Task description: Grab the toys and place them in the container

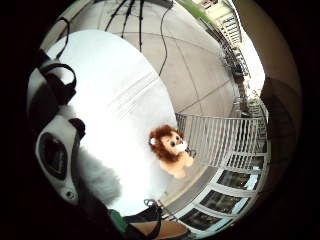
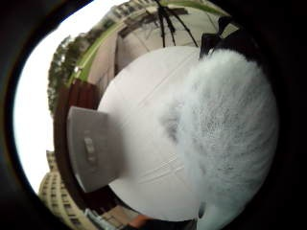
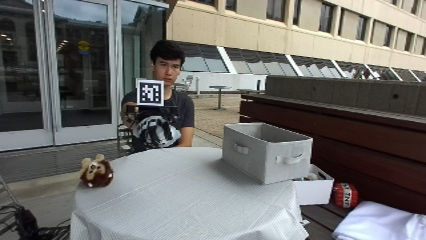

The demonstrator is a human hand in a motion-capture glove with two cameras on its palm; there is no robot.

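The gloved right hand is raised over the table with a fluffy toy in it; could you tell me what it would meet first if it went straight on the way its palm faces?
Probably the white tablecloth. Both palm views look past the held white toy onto bare cloth between the lion and the container; depth is unclear.

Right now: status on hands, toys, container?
Right hand raised above the table, gripping a white fluffy toy. Lion toy on the table near its edge. Grey container upright at the opposite side. Nothing between hand and container.
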